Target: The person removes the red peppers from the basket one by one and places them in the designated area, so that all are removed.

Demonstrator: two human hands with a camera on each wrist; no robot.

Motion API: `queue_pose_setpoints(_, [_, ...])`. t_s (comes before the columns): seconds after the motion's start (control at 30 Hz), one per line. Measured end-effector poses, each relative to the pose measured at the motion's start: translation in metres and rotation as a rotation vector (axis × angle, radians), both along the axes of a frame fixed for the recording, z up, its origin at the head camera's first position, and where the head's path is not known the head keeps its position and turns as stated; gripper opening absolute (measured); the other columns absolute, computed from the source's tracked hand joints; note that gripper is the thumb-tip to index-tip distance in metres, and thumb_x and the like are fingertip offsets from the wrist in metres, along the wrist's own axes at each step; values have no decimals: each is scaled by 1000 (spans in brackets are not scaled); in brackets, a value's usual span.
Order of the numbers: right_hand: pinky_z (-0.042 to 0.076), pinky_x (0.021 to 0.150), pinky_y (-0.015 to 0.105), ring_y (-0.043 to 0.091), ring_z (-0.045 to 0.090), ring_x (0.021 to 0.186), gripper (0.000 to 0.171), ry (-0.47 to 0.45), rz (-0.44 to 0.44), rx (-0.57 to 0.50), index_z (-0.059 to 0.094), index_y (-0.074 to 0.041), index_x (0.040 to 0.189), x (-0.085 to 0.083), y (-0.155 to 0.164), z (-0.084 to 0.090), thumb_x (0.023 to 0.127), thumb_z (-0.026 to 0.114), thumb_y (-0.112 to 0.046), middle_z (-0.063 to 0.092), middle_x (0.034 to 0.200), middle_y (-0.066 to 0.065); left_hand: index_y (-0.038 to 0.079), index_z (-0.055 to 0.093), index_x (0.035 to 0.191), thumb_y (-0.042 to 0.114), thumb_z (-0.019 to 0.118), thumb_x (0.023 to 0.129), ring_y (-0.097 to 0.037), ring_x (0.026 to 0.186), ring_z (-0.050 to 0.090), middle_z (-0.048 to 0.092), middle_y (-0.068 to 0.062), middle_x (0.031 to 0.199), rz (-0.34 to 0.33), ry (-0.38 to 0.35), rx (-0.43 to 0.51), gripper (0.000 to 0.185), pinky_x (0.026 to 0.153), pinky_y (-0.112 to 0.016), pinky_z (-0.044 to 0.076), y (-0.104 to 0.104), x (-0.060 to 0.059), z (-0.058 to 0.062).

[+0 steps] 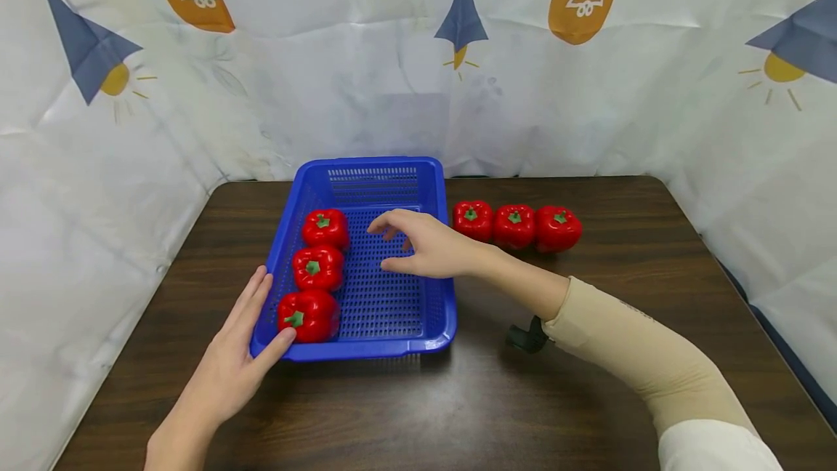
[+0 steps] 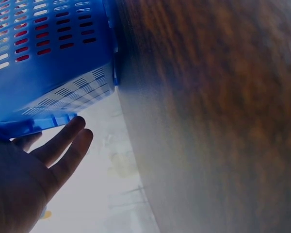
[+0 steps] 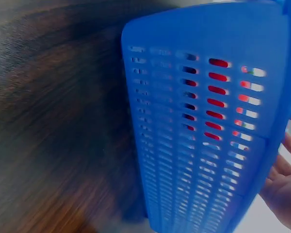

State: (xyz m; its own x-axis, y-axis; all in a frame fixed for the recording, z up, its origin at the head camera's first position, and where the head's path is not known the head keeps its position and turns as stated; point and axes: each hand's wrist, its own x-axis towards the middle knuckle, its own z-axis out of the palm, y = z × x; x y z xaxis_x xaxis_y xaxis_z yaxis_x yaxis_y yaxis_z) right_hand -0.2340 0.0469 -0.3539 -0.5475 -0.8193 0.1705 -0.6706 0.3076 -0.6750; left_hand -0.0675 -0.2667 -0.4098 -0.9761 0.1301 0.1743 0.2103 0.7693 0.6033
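Note:
A blue plastic basket (image 1: 447, 311) with perforated walls stands on the table. Three red bell peppers with green stems line its left side: a back one (image 1: 325, 229), a middle one (image 1: 317, 268) and a front one (image 1: 309, 317). My left hand (image 1: 229, 355) rests along the left rim, fingers straight outside and thumb at the front corner. In the left wrist view, its fingers (image 2: 68, 145) extend beside the rim. Over the basket's right half hovers my right hand (image 1: 425, 246), fingers loosely bent and nothing held. Part of it shows beyond the basket wall (image 3: 203, 29) in the right wrist view.
Right of the basket, three more red bell peppers (image 1: 514, 226) sit in a row on the dark wooden table (image 1: 628, 267), behind my right forearm. A small dark device (image 1: 526, 336) juts out beneath that wrist. A patterned white cloth (image 1: 392, 64) surrounds the table's back and sides.

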Motion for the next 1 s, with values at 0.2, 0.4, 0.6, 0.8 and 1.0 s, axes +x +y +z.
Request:
queue_pose_setpoints(0.2, [56, 93, 32, 21, 57, 122, 52, 0, 25, 50, 54, -2, 140, -7, -20, -10, 95, 75, -17, 59, 137, 8, 19, 18, 166, 32, 69, 99, -39, 153, 21, 9, 0, 172, 1, -4, -4, 85, 99, -76, 38, 0, 1, 0])
queue_pose_setpoints(0.4, [53, 97, 32, 24, 55, 128, 56, 12, 27, 96, 50, -3, 144, -9, -34, -13, 95, 74, -17, 56, 142, 11, 20, 18, 166, 32, 69, 99, -39, 152, 23, 10, 0, 172, 1, 3, -17, 85, 96, -74, 42, 0, 0, 2])
queue_pose_setpoints(0.6, [48, 105, 32, 28, 52, 133, 67, 8, 38, 100, 42, -2, 151, -15, -45, -12, 94, 75, -16, 48, 151, 14, 20, 18, 166, 32, 69, 98, -39, 152, 23, 10, 0, 172, 3, -2, -14, 86, 96, -75, 41, 0, 0, 3])
queue_pose_setpoints(0.8, [35, 117, 28, 21, 39, 145, 78, 40, 61, 108, 35, -5, 156, -22, -54, -15, 92, 78, -18, 38, 159, 10, 20, 18, 166, 32, 69, 98, -40, 152, 24, 10, 0, 172, 4, 6, -16, 86, 95, -73, 42, 0, 0, 3])
queue_pose_setpoints(1.0, [25, 120, 25, 16, 27, 151, 84, 36, 109, 111, 29, -5, 159, -25, -62, -15, 91, 78, -17, 32, 163, 9, 20, 18, 166, 32, 69, 99, -41, 151, 25, 10, -2, 172, 9, -4, -16, 86, 95, -75, 42, 0, 1, 2])
